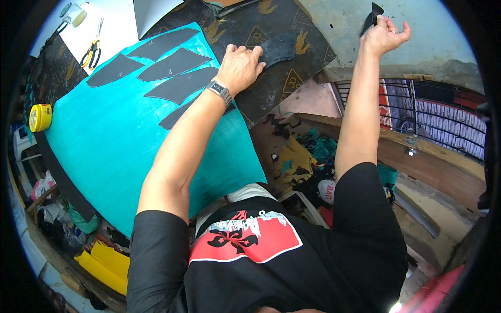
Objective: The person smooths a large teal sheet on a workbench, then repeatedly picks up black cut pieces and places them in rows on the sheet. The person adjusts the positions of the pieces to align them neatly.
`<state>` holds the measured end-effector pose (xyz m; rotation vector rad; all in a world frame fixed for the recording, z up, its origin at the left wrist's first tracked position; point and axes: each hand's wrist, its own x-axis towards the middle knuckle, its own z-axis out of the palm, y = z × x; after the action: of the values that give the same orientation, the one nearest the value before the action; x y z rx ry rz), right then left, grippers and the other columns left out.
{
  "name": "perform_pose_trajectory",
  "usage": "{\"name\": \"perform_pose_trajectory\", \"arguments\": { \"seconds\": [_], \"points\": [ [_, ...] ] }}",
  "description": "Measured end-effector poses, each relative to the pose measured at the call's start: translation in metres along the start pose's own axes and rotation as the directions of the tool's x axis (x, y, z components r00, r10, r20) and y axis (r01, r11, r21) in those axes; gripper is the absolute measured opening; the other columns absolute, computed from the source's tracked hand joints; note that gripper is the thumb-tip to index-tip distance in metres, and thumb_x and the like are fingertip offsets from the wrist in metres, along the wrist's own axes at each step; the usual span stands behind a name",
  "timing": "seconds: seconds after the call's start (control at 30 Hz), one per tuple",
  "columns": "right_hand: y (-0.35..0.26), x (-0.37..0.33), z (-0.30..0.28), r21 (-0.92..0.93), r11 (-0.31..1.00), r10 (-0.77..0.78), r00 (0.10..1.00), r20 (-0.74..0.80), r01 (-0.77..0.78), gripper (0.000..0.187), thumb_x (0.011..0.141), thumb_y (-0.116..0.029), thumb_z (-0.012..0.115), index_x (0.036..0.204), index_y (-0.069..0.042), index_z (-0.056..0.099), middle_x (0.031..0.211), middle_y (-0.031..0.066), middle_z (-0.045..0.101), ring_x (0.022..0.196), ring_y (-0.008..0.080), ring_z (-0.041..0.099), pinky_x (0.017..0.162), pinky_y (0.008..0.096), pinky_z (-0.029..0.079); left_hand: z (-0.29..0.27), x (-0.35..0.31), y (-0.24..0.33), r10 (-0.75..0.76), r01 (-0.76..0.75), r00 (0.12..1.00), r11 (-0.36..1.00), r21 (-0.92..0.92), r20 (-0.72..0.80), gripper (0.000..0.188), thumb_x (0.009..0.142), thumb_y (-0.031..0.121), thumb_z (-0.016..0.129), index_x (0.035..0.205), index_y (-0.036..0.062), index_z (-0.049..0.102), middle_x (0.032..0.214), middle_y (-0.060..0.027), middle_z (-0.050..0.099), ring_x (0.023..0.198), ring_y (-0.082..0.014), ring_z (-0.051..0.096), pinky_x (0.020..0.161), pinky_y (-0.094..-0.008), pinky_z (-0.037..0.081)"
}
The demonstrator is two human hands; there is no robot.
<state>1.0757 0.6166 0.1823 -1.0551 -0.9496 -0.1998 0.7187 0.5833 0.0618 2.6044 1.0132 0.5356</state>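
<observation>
My left hand (240, 66), with a metal watch on its wrist, rests at the far edge of a turquoise sheet (120, 172). Its fingers curl down at the near end of a dark flexible cut piece (278, 49) on the black board; the fingertips are partly hidden. Raised at the far right, my right hand (385, 37) pinches a thin black piece (371, 20) between thumb and finger, other fingers loosely spread. Several black shaped pieces (174, 64) lie flat on the sheet, one partly behind my left forearm.
Yellow-handled scissors (92, 55) and a small jar (76, 14) are at the far left on white sheets. A yellow round tin (40, 118) sits at the turquoise sheet's left edge. Scraps (308, 156) fill the space below the board. A grey surface (428, 47) extends beneath my right hand.
</observation>
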Motion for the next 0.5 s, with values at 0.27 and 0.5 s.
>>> {"name": "perform_pose_trajectory", "arguments": {
  "seconds": [0.27, 0.5],
  "points": [
    [-0.168, -0.130, 0.067, 0.014, 0.580, 0.536, 0.394, 0.747, -0.814, 0.063, 0.078, 0.007, 0.069, 0.135, -0.002, 0.045, 0.082, 0.0061, 0.063, 0.074, 0.0128, 0.061, 0.069, 0.0243, 0.048, -0.071, -0.032, 0.012, -0.237, 0.000, 0.886, 0.859, -0.511, -0.399, 0.057, 0.073, 0.030, 0.087, 0.121, 0.0078, 0.065, 0.097, -0.0065, 0.071, 0.093, -0.0203, 0.066, 0.085, -0.0378, 0.050],
    [-0.187, -0.235, 0.154, 0.093, 0.401, 0.551, 0.321, 0.770, -0.911, 0.062, 0.093, -0.021, 0.068, 0.144, -0.009, 0.035, 0.104, 0.0080, 0.066, 0.090, 0.0148, 0.062, 0.077, 0.0289, 0.051, -0.102, -0.113, -0.060, -0.752, 0.069, 0.658, 0.019, -0.997, 0.031, 0.023, 0.086, 0.007, 0.076, 0.108, 0.0013, 0.068, 0.099, -0.0044, 0.072, 0.087, -0.0113, 0.067, 0.079, -0.0262, 0.055]
  ]
}}
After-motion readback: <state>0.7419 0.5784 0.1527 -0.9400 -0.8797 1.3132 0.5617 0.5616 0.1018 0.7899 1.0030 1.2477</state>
